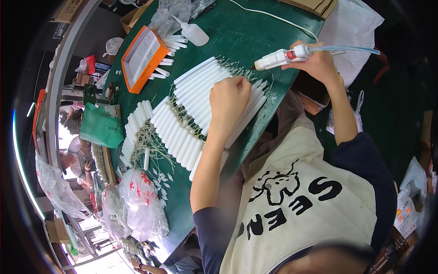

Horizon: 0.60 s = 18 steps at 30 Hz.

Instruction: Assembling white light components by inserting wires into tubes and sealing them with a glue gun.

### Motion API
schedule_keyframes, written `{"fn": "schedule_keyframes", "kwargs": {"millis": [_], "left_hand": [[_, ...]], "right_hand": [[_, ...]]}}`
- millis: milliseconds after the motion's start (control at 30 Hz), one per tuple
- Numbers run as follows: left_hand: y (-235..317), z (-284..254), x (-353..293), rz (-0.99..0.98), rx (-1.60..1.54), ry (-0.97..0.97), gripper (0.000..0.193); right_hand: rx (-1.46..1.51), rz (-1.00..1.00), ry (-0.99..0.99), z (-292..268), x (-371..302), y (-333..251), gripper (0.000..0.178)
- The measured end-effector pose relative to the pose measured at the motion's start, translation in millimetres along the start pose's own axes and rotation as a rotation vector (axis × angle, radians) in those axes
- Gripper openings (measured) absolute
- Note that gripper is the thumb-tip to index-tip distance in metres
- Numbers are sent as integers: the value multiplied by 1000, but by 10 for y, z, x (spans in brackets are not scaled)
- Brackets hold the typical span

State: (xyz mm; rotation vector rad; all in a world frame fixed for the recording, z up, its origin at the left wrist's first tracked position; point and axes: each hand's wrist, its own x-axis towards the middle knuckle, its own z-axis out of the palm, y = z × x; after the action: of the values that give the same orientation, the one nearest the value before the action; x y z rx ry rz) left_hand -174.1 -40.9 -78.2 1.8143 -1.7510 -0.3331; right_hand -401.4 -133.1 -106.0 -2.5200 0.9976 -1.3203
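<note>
My left hand [230, 100] is closed over a row of white tubes [200, 93] on the green table, thumb and fingertips pinched near the tubes' wired ends. What sits in the pinch is too small to make out. My right hand [317, 64] grips a white hot glue gun [280, 59]. A clear glue stick [349, 48] sticks out of its back. The gun's dark nozzle points left, just above the thin wires [239, 70] at the tube ends and apart from my left hand. A second row of wired tubes [175, 137] lies left of the first.
An orange box [146, 59] stands at the far left beside loose tubes and a white squeeze bottle [195, 34]. Small white pieces [162, 182] lie near a plastic bag [141, 203]. A white cable [273, 16] crosses the far table. Another person [77, 157] is at left.
</note>
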Motion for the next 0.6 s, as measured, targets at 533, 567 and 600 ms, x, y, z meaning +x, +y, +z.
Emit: {"fn": "schedule_keyframes", "kwargs": {"millis": [533,567,600], "left_hand": [[-26,19,-6,44,15,23,22],[-10,14,-5,31,17,12,22],[-1,13,-3,17,19,1,22]], "right_hand": [[-22,7,22,-25,-18,-23,40],[-10,5,17,-22,-18,-16,40],[-10,6,17,-18,-21,-9,40]]}}
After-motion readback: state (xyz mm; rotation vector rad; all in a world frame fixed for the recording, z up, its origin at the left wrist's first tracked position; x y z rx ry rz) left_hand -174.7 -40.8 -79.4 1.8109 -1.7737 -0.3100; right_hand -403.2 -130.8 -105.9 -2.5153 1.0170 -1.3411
